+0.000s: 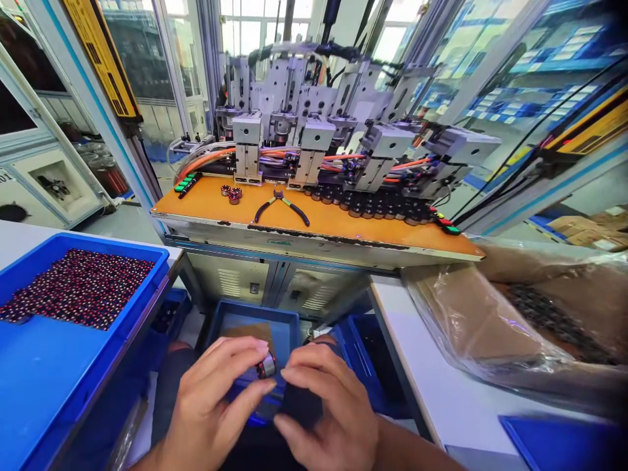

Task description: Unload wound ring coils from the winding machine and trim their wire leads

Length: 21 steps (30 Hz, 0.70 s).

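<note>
My left hand pinches a small motor stator between thumb and fingers, above my lap. The stator is a short cylinder with a silvery metal side and a dark end with red bits. Just to its right is my right hand, its thumb and fingers curved and apart with nothing between them. Its index fingertip is close to the stator; whether it touches cannot be made out. A blue tray lies below and behind both hands.
Ahead, an orange bench top bears pliers, several stators and a row of black round parts under a machine. At left, a blue bin holds many small parts. A plastic-lined box stands right.
</note>
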Each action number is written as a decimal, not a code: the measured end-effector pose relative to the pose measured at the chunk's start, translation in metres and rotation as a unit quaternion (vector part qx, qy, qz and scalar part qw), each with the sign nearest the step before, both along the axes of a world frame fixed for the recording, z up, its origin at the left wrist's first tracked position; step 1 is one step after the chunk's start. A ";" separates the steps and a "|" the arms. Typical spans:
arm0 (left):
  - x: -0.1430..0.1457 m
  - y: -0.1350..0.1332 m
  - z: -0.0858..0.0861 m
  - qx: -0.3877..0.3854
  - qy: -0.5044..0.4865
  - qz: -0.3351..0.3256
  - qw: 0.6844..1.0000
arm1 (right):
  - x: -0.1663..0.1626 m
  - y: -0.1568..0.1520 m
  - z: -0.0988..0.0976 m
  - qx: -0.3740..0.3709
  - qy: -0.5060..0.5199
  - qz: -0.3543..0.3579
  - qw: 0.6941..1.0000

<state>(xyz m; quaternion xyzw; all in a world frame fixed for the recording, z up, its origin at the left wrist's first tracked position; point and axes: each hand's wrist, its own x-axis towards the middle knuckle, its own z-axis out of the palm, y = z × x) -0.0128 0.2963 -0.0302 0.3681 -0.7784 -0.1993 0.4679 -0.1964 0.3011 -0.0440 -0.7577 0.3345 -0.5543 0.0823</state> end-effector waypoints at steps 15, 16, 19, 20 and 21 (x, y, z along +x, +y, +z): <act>0.008 -0.002 -0.002 0.163 0.141 0.008 0.976 | -0.005 -0.010 0.006 0.254 -0.176 0.072 0.948; 0.011 -0.002 0.000 0.134 0.107 0.023 0.985 | -0.013 -0.013 0.008 0.257 -0.162 0.064 0.951; 0.022 -0.007 0.011 0.061 -0.013 0.035 0.997 | -0.037 -0.021 0.026 0.110 -0.033 0.026 0.993; 0.024 -0.008 0.015 0.047 -0.045 0.028 0.997 | -0.042 -0.024 0.035 0.023 0.043 0.025 0.999; 0.025 -0.010 0.019 0.033 -0.071 0.016 0.997 | -0.044 -0.026 0.045 -0.059 0.127 0.031 0.990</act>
